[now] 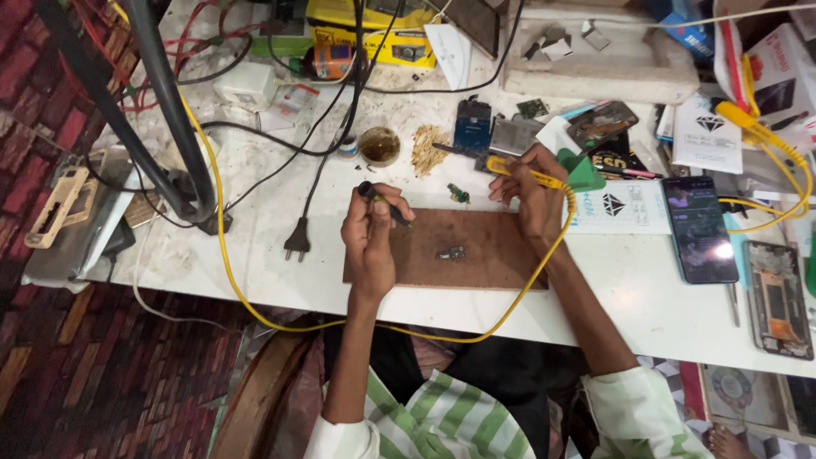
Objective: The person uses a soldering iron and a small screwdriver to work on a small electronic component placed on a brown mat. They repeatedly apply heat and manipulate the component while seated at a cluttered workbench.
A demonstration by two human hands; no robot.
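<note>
Now mid-soldering: left hand pinching slim black tweezers, right hand gripping yellow-handled soldering iron, small dark circuit part between both on brown wooden board; next, probably steadying part, lowering tip.

Work surface: white table, stained and cluttered. Lying on it: brown wooden board with a small circuit part; black two-pin plug; round tin, possibly flux; heap of tan shavings; dark smartphone; opened phone body; blue circuit module; white foam block; yellow cable trailing over the near edge
</note>
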